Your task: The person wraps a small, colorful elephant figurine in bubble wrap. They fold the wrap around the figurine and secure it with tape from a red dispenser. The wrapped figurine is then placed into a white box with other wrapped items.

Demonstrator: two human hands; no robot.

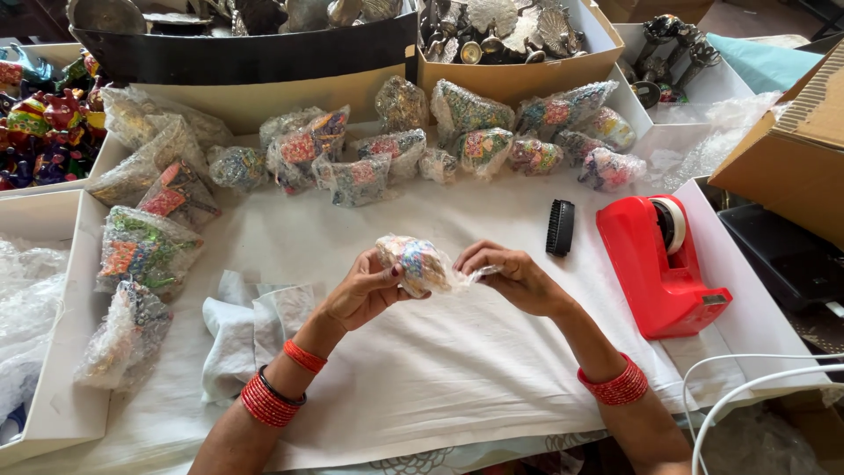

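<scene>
My left hand (pixel 365 290) grips a small colourful painted figurine wrapped in clear bubble wrap (pixel 415 262), held just above the white cloth-covered table (pixel 457 352). My right hand (pixel 510 274) pinches the loose end of the wrap at the figurine's right side. Both wrists wear red bangles. Several other wrapped colourful figurines (pixel 475 145) lie in a row along the far side of the table, and more (pixel 145 251) lie at the left.
A red tape dispenser (pixel 659 264) stands to the right, with a black brush (pixel 560 227) beside it. A folded white cloth (pixel 246 325) lies near my left forearm. Cardboard boxes of metal figures (pixel 510 44) sit behind. White cables (pixel 756 387) cross the lower right.
</scene>
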